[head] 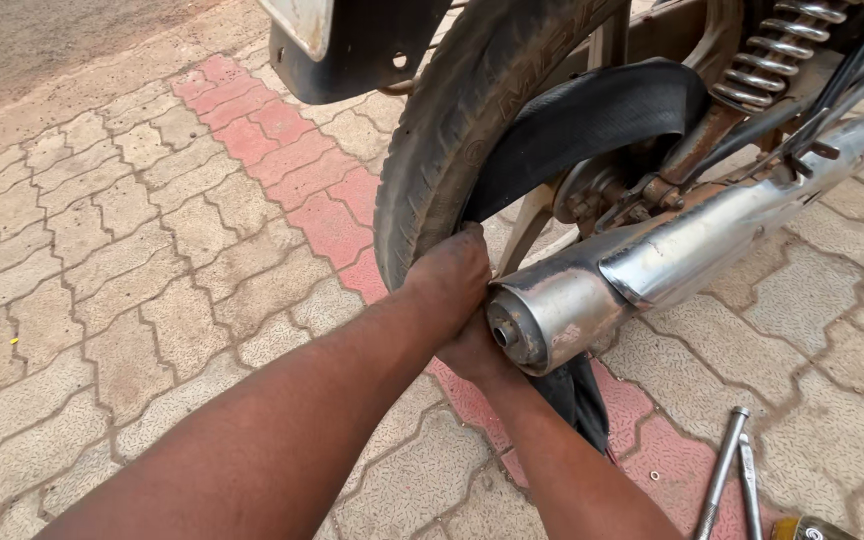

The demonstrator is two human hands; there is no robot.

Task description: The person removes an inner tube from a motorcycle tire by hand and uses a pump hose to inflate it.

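Pressing at the tyre (452, 130) edge, the left hand (449, 275) curls its fingers on the rubber. Inner tube (592, 115) hangs half out, so more stays undone. The right hand (472, 350) hides behind; I cannot tell its grip.

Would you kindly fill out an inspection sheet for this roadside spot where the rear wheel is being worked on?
Surface: interlocking paving blocks, grey with a red band, dusty.
Job's things: worn rear tyre; black inner tube bulging out of it.
Clutter: two metal tyre levers lying on the pavers at lower right.
Grips: left hand pressed at the tyre's edge; right hand tucked under it, fingers hidden.
Cables: black cables by the spring shock absorber.
Surroundings: chrome exhaust silencer; road at upper left.
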